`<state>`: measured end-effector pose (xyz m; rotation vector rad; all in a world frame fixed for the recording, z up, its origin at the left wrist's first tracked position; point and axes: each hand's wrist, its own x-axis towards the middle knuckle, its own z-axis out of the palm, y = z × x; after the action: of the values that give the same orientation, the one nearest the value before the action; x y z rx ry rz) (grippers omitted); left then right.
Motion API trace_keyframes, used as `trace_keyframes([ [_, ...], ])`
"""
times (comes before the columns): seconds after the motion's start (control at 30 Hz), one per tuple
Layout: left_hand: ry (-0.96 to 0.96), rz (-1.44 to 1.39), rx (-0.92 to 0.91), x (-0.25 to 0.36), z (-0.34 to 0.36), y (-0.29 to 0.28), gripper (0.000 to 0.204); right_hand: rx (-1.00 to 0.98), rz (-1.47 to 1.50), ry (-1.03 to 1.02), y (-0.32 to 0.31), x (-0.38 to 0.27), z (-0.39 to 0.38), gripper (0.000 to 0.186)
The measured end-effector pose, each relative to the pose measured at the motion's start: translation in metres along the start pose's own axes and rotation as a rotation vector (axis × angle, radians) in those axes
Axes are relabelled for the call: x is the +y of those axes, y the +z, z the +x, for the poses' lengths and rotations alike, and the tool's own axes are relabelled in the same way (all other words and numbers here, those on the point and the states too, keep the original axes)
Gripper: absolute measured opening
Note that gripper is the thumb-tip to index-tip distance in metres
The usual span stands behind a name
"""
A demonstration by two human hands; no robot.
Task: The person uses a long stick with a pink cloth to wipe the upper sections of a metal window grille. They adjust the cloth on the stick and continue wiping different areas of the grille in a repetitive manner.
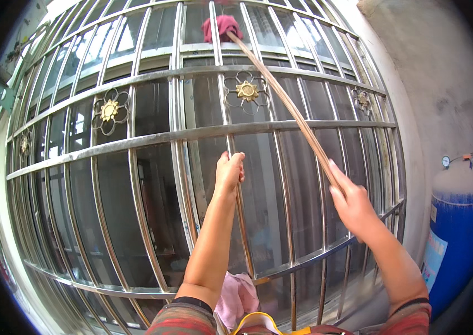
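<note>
The red cloth (222, 28) sits at the tip of the long stick (295, 109), high up at the window (261, 206), near the top edge of the view. One of the upright bars (240, 215) seems to cross in front of it; whether it touches the glass cannot be told. The stick slants down to the right, over the rails, into the right hand (352, 204), which is closed around its lower part and slightly blurred. The left hand (230, 173) grips a bar just below the middle rail (203, 134).

The work looks to be a wipe of the window through the bars, and it seems under way rather than finished: the cloth is up at the high glass and the stick is held. How much is done is unclear, since no line parts wiped glass from unwiped. The lower glass looks hazy, but dirt and reflection cannot be told apart, so what is left there stays uncertain.

Gold flowers (247, 91) decorate the bars. A pink cloth (236, 296) is low down beside the left forearm, in neither hand. At the far right, a blue tank (460, 234) stands by the grey wall (432, 72).
</note>
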<state>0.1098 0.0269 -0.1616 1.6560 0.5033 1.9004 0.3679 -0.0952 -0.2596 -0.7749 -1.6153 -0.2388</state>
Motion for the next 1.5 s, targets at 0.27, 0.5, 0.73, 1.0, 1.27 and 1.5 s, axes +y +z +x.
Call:
trace_keyframes([
  [0.27,-0.006,-0.037,-0.015,-0.005,0.003,-0.003,0.016,-0.015,-0.117,0.209,-0.056,-0.047,-0.050,0.048],
  [0.5,-0.005,-0.081,-0.064,-0.007,0.006,-0.005,0.017,0.065,-0.123,-0.070,-0.032,-0.048,0.079,0.047],
  [0.73,-0.027,-0.118,-0.101,-0.009,0.008,-0.009,0.016,0.099,-0.202,0.086,0.012,-0.104,0.219,0.034],
  [1.0,-0.014,-0.106,-0.079,-0.009,0.008,-0.007,0.015,0.223,-0.303,-0.129,0.033,-0.079,0.146,0.045],
  [1.27,-0.005,-0.080,-0.064,-0.009,0.006,-0.006,0.013,0.002,-0.042,0.207,0.020,-0.066,-0.056,0.049],
  [1.5,0.005,-0.078,-0.073,-0.011,0.010,-0.007,0.016,0.001,0.040,0.242,0.005,-0.076,-0.061,0.048],
])
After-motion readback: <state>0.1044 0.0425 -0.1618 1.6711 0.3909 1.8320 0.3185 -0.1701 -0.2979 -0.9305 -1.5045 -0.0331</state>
